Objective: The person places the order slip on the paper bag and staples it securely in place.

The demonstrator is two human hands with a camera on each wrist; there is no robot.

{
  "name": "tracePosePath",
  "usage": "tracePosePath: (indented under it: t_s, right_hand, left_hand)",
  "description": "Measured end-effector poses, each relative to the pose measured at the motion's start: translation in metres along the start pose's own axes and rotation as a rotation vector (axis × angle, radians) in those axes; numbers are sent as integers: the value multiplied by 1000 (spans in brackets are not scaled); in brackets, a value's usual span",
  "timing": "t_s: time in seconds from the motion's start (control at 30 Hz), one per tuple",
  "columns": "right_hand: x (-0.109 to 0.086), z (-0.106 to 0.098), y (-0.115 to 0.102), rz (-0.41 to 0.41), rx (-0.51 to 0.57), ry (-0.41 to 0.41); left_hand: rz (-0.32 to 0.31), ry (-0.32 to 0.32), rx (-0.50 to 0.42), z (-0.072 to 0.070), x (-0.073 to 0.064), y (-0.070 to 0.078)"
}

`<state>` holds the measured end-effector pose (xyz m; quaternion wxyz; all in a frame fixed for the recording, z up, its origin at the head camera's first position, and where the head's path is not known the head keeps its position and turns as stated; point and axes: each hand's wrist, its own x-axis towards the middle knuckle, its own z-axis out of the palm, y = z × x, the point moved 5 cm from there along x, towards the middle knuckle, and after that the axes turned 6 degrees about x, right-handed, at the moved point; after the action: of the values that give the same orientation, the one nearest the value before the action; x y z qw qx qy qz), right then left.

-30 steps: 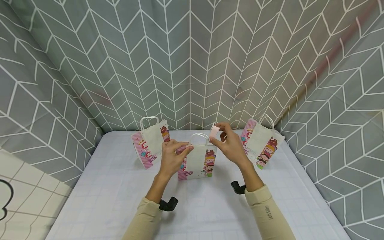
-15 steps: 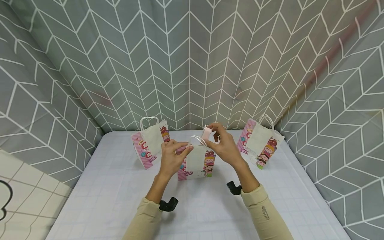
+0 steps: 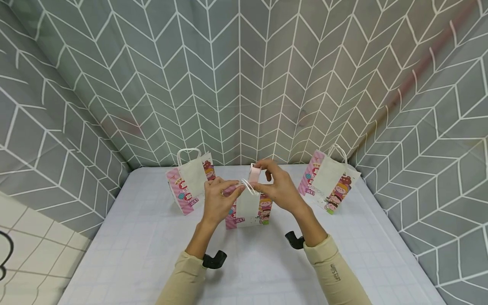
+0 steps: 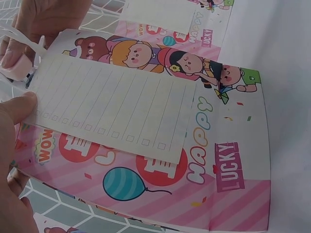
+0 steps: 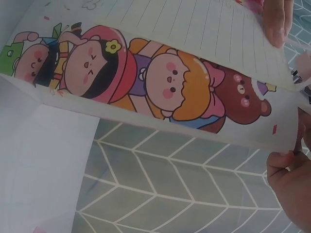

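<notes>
A white paper gift bag (image 3: 265, 207) with pink stripes and cartoon faces stands mid-table. A lined sheet with checkboxes (image 4: 112, 107) lies against its front. My left hand (image 3: 221, 197) pinches the top left edge of bag and sheet between thumb and fingers; in the left wrist view its thumb presses on the sheet. My right hand (image 3: 280, 186) holds a small pink and white block-like object (image 3: 254, 173) at the bag's top, just behind the white twisted handles (image 3: 249, 187). Its exact kind is unclear. In the right wrist view the cartoon side (image 5: 170, 87) fills the frame.
A similar bag (image 3: 192, 180) stands back left with its handle up, and another (image 3: 329, 182) back right, tilted. All are on a white-covered table (image 3: 152, 250). Grey patterned curtains (image 3: 228, 84) enclose the back and sides.
My right hand has moved left with the pink object, from beside the bag's top right to behind its handles. The handles have tipped forward. My left hand keeps its place on the bag.
</notes>
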<state>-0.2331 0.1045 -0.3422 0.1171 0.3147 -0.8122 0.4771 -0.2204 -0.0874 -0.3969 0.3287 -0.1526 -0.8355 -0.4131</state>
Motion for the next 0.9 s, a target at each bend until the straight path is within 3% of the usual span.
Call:
tracePosePath:
  t_s: [0.33,0.9]
  right_hand:
    - [0,6,-3,3,11,-16]
    - [-1,13,-7,12,-65,-24]
  left_hand:
    - [14,26,-1,-1,0,0]
    - [36,65,-11,-1,2,1]
